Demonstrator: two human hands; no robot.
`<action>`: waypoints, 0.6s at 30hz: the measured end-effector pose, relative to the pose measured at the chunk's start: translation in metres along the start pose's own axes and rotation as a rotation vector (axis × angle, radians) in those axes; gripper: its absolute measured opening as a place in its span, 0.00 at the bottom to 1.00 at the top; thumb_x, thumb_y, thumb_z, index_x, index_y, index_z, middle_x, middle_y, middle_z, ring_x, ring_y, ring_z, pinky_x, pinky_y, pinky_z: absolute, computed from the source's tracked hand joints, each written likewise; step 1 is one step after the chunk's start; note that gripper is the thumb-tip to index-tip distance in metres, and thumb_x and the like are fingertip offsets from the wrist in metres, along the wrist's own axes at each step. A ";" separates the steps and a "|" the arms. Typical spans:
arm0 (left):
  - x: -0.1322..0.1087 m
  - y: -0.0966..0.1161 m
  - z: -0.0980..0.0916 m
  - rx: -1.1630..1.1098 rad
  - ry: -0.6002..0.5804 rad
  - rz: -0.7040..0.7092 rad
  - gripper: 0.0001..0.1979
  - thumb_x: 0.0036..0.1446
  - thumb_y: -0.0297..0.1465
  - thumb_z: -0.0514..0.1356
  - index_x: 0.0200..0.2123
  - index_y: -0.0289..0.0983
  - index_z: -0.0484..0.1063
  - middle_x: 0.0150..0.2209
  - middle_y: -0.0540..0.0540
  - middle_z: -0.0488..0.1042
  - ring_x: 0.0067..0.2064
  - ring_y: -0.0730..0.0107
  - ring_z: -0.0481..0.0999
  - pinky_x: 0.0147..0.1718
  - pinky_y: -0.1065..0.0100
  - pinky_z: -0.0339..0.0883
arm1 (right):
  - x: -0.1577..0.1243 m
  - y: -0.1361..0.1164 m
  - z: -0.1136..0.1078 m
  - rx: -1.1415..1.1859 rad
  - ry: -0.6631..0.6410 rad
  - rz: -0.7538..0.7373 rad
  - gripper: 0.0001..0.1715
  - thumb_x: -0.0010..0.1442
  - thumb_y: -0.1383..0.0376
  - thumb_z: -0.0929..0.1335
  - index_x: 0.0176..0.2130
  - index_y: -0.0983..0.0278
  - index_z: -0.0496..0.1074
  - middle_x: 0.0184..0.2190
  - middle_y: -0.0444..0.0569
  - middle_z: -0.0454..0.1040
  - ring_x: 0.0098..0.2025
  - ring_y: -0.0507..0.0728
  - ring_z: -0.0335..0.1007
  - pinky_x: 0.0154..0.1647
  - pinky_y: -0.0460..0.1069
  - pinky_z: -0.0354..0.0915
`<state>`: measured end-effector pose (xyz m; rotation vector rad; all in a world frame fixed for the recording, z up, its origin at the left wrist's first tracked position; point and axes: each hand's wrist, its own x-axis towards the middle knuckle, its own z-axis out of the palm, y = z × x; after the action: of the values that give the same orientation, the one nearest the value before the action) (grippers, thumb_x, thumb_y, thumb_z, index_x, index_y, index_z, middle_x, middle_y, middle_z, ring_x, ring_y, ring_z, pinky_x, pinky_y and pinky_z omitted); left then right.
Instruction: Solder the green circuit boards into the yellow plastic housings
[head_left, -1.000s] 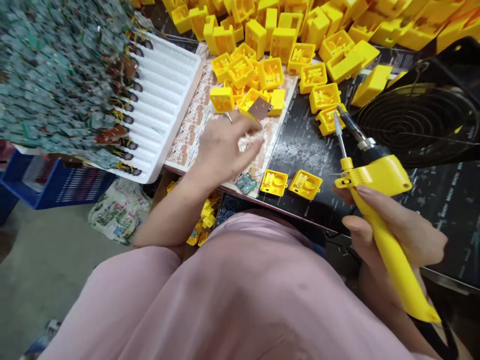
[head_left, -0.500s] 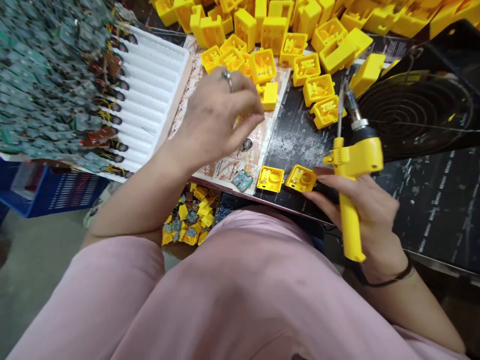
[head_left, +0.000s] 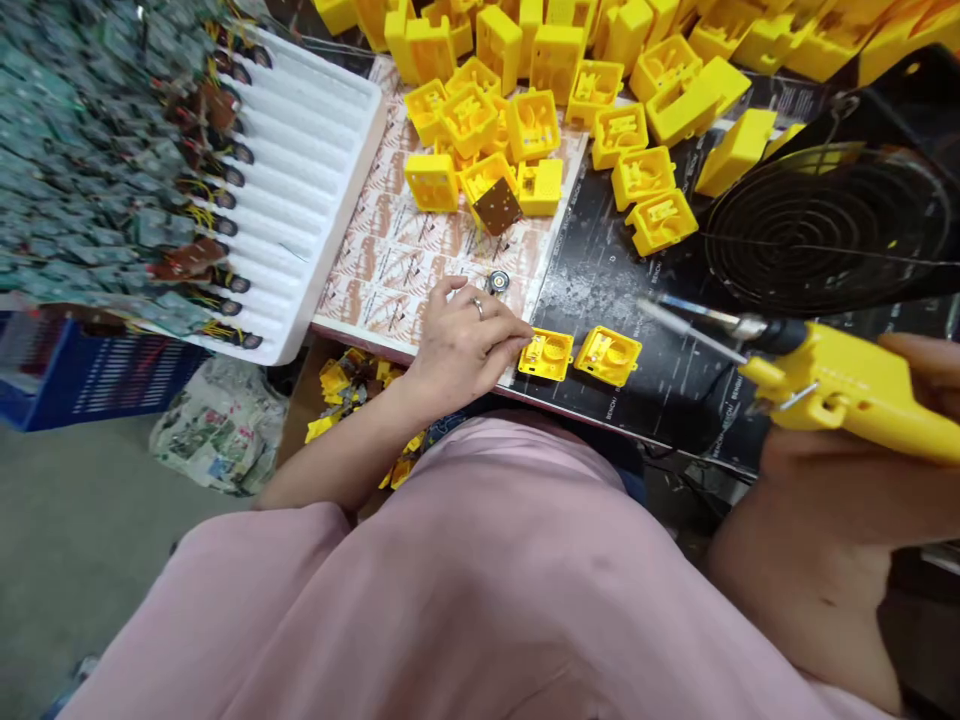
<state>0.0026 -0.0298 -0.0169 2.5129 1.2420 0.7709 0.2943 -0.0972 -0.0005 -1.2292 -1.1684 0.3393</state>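
Note:
My left hand (head_left: 476, 345) is low over the bench's front edge, its fingers drawn together with thumb and fingertips at the left side of a small open yellow plastic case (head_left: 547, 355). The hand covers the spot where a green circuit board lay. A second yellow case (head_left: 609, 356) sits just to the right, its inside facing up. At the right, my right hand (head_left: 832, 445) grips a yellow soldering gun (head_left: 847, 390), partly out of view, its metal tip and feed tube pointing left over the black surface. A small round black speaker-like part (head_left: 497, 283) lies above my left hand.
More yellow cases (head_left: 534, 125) are heaped at the back, one with a brown board (head_left: 499, 207) on it. A white foam tray (head_left: 315, 150) full of wired circuit boards (head_left: 97, 160) stands left. A black fan with a round grille (head_left: 825, 225) is at the right.
My left hand has come down from the back cases to the front left case; a brown board now shows back there. My right hand has left the right case and swung the soldering gun rightward, tip left.

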 end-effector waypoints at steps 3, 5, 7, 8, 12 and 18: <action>-0.001 0.000 0.000 -0.012 -0.008 0.009 0.07 0.64 0.31 0.60 0.36 0.41 0.79 0.33 0.53 0.81 0.40 0.67 0.76 0.53 0.57 0.58 | -0.011 0.004 0.017 0.016 0.168 -0.078 0.20 0.65 0.51 0.68 0.37 0.62 0.82 0.26 0.44 0.76 0.24 0.50 0.68 0.22 0.48 0.59; -0.002 0.001 -0.001 -0.028 -0.015 -0.033 0.05 0.62 0.30 0.61 0.36 0.39 0.77 0.32 0.53 0.81 0.38 0.68 0.76 0.53 0.59 0.58 | -0.019 -0.003 0.018 -0.062 0.019 -0.040 0.16 0.57 0.56 0.75 0.43 0.61 0.81 0.30 0.45 0.79 0.24 0.50 0.69 0.20 0.47 0.60; -0.002 0.002 -0.002 -0.032 -0.011 -0.062 0.03 0.60 0.29 0.62 0.34 0.38 0.76 0.31 0.54 0.80 0.36 0.69 0.76 0.53 0.60 0.59 | -0.026 -0.014 0.012 -0.133 -0.117 -0.006 0.23 0.51 0.62 0.77 0.48 0.59 0.79 0.35 0.46 0.81 0.26 0.51 0.72 0.20 0.47 0.63; -0.002 0.003 -0.003 -0.030 -0.014 -0.064 0.04 0.60 0.29 0.61 0.33 0.38 0.76 0.31 0.54 0.81 0.36 0.69 0.76 0.53 0.60 0.58 | -0.028 -0.019 0.009 -0.139 -0.179 0.002 0.25 0.51 0.64 0.78 0.49 0.59 0.78 0.36 0.46 0.81 0.28 0.52 0.73 0.22 0.47 0.65; 0.002 0.007 -0.003 0.006 -0.031 -0.037 0.07 0.61 0.29 0.59 0.31 0.39 0.76 0.30 0.54 0.80 0.36 0.68 0.76 0.52 0.59 0.58 | -0.031 -0.033 0.007 -0.062 -0.353 -0.105 0.18 0.47 0.73 0.78 0.38 0.60 0.77 0.31 0.44 0.78 0.29 0.53 0.75 0.25 0.48 0.70; 0.011 0.013 -0.001 0.194 -0.082 -0.041 0.09 0.59 0.29 0.57 0.30 0.39 0.76 0.29 0.50 0.78 0.36 0.63 0.74 0.47 0.56 0.59 | -0.033 -0.037 0.022 -0.134 -0.450 -0.196 0.16 0.51 0.76 0.75 0.35 0.59 0.72 0.27 0.41 0.74 0.28 0.53 0.73 0.24 0.49 0.70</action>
<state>0.0168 -0.0295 -0.0069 2.6311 1.3959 0.5560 0.2488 -0.1237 0.0114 -1.1727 -1.7088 0.4077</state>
